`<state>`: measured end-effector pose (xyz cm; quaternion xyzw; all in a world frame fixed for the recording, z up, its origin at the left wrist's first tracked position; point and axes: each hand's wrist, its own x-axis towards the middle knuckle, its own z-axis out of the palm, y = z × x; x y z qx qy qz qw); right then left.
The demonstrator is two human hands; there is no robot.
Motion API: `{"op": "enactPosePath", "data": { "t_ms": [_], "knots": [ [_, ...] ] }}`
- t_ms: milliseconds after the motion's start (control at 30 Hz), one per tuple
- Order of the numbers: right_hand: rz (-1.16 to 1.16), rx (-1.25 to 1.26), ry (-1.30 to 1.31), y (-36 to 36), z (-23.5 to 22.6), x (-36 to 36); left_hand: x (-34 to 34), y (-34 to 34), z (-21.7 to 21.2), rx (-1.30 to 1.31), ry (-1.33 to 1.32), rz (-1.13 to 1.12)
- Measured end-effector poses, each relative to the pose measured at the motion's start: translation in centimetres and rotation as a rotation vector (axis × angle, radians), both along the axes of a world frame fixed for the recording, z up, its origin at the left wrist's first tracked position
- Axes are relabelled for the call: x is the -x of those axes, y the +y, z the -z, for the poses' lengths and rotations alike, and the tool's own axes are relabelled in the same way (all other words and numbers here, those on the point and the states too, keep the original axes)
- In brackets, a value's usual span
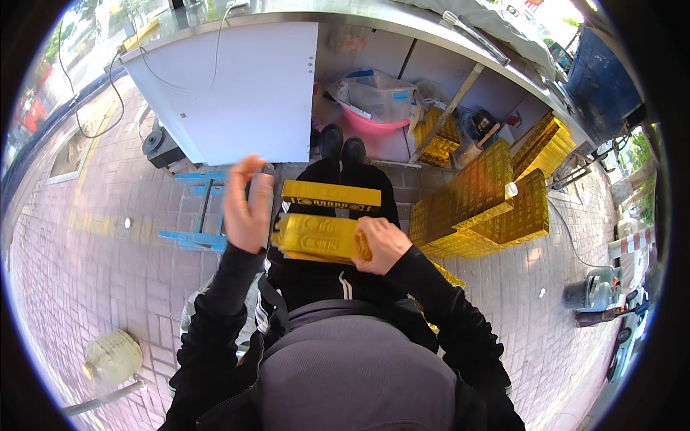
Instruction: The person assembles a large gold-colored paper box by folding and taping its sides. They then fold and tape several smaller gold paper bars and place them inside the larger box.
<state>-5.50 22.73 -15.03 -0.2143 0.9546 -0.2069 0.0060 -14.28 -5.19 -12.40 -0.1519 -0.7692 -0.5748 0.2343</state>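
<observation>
Above my lap is a shiny gold package [316, 235], box-like, with embossed patterns on its face. My right hand [384, 246] grips its right end, fingers curled over the edge. At the package's left end, my left hand [248, 205] is raised apart from it, fingers stretched and slightly smeared by motion; it holds nothing I can see. Just beyond the package, a flat gold strip or panel [330, 194] with a dark patterned edge lies across my legs. Whether it joins the package, I cannot tell.
Large gold boxes [471, 194] stand at the right, more gold stacks [436, 136] under the counter [230, 86]. A pink basin [374, 126] with a clear tub sits inside. Left are a blue metal frame [194, 239] and a yellowish plastic jug [113, 357]; far right, a gas cylinder [600, 287].
</observation>
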Motion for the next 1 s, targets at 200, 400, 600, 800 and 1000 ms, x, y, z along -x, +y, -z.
{"op": "enactPosePath", "data": {
  "t_ms": [200,400,600,800,1000],
  "knots": [
    [0.066,0.266,-0.361,1.3,-2.6,-0.9,1.2,-2.2,4.6,-0.234,-0.346,0.313],
    [0.087,0.578,-0.651,2.0,-2.7,-1.3,-0.3,-1.0,6.7,-0.507,-0.673,0.812],
    [0.058,0.690,-0.664,2.4,-4.4,-1.5,-3.7,3.3,3.3,-0.481,-0.633,0.778],
    [0.030,0.636,-0.447,3.1,-6.7,-1.9,-3.9,3.9,1.7,-0.343,-0.579,0.674],
    [0.119,0.291,-0.009,6.8,-7.3,-2.4,-2.2,-0.4,-2.4,-0.476,-0.423,0.771]
  ]
}}
